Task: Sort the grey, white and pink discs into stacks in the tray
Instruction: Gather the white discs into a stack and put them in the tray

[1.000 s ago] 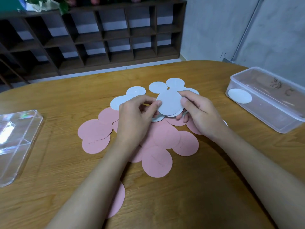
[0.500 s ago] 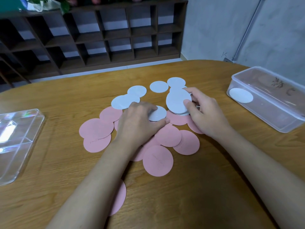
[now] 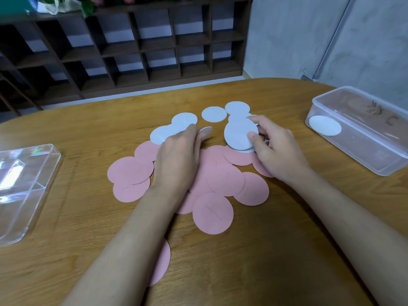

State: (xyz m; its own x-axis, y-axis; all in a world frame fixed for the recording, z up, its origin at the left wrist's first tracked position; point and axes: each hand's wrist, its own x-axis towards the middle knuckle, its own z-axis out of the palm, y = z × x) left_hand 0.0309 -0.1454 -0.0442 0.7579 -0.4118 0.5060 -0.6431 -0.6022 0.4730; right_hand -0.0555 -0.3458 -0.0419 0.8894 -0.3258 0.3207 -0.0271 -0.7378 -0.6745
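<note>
Several pink discs [image 3: 225, 181] lie overlapping in the middle of the wooden table [image 3: 265, 250]. Behind them are several pale grey-white discs [image 3: 213, 114]. My right hand [image 3: 276, 149] grips a small stack of pale discs [image 3: 239, 134], tilted up off the table. My left hand [image 3: 178, 155] pinches one small pale disc [image 3: 205, 130] at its fingertips, just in front of two overlapping pale discs [image 3: 164, 133]. A clear tray [image 3: 375, 155] at the right holds one white disc [image 3: 324, 125]. One pink disc [image 3: 162, 265] shows partly under my left forearm.
A clear plastic lid [image 3: 24, 186] lies at the table's left edge. Dark wooden cubby shelves [image 3: 132, 47] stand behind the table, a grey wall [image 3: 298, 34] to the right.
My left hand has picked a small pale disc from among the pink ones and carried it up and back. My right hand keeps its stack, shifted slightly right.
</note>
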